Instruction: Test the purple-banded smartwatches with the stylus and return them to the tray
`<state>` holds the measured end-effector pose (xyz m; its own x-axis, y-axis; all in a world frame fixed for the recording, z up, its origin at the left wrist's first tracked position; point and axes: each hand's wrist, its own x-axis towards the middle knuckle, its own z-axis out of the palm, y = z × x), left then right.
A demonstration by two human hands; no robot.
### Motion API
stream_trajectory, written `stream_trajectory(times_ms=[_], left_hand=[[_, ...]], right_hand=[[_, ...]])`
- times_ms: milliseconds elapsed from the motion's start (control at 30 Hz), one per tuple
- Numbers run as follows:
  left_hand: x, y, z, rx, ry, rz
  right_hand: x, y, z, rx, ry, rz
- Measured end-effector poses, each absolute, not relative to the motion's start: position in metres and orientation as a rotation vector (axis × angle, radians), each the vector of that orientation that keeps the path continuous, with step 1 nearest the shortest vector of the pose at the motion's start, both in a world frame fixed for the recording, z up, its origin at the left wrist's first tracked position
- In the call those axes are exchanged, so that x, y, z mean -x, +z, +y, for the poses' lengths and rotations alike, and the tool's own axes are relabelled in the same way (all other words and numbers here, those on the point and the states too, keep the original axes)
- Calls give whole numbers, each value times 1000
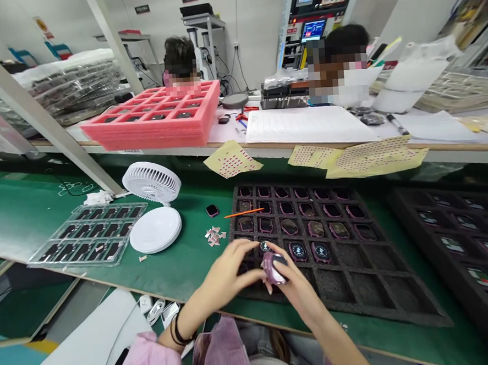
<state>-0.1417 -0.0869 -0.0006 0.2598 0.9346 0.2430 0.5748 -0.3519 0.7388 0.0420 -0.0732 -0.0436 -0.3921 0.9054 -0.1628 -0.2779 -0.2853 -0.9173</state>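
My right hand (295, 285) grips a pink-purple smartwatch (273, 269) with a dark underside, holding it above the black foam tray (361, 302). My left hand (228, 270) reaches in from the left, its curled fingertips at that watch and beside a dark round watch face (265, 247). I cannot tell whether that face lies in the tray or is held. Several pink watches lie in the tray's slots, including one (298, 251) just right of my hands. An orange stylus (246, 211) rests on the tray's far left corner.
A loose watch (212, 210) and small scraps (213, 235) lie left of the tray. Further left are a clear blister tray (88, 236) and a white fan (152, 182). Another black tray (458, 246) sits right. Two co-workers (338, 61) sit beyond the shelf.
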Motion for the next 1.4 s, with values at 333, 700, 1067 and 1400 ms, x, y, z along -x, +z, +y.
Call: stream_trajectory(times_ms=[333,700,1067,1400], left_hand=[[201,-59,-28,-1984,659,1984],[197,-19,-31,-1842,771,1870],[145,33,-54,-2413,899,773],[147,38,-50,-2443,660,695]], right_hand=[[-42,-20,-68,714,2067,-618],[-51,-12,-56,690,2121,-547],[-54,1,-60,676,2178,-614],[-55,-3,-66,661,2222,-667]])
